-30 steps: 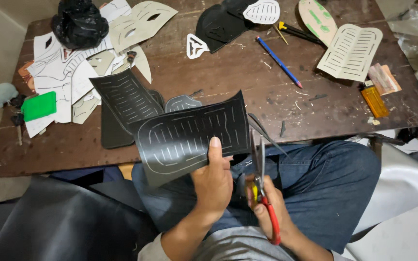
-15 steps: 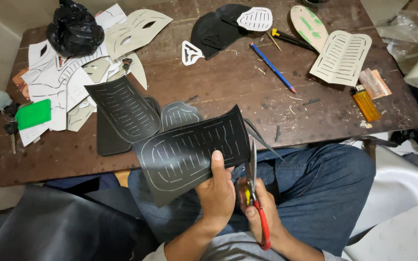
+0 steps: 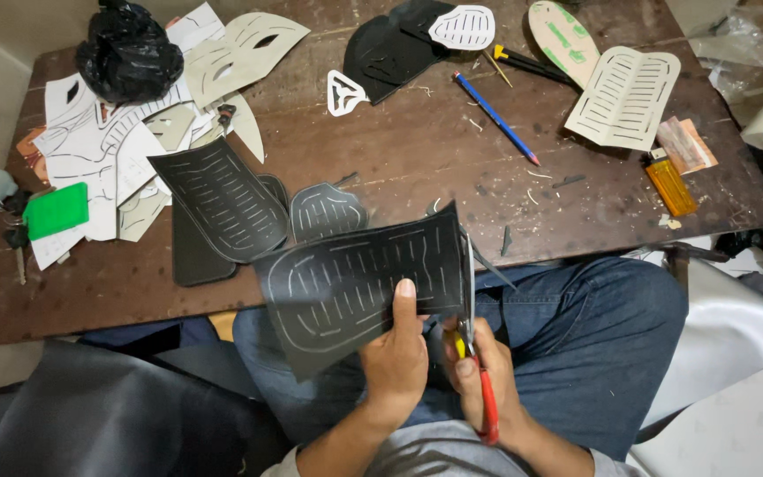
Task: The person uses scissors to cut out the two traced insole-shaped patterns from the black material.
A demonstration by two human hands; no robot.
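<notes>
At frame centre, left hand (image 3: pixel 396 358) pinches a marked black sheet (image 3: pixel 355 287) while right hand (image 3: pixel 479 371) grips red-handled scissors (image 3: pixel 479 380), right edge part-cut, other outlines uncut

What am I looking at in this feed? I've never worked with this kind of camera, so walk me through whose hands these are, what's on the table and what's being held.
The one view comes from a camera worn on a person's head, looking down at their lap and a worn brown wooden table. There is no machine; both hands belong to that seated person in blue jeans.

The left hand grips a black sheet marked with pale lines, thumb on top. The right hand holds red-handled scissors, blades set at the sheet's right edge.

On the table lie more black marked pieces, pale paper patterns at the left, a slotted pale template at the right, a blue pencil, an orange lighter, a green card and a black plastic bag.
</notes>
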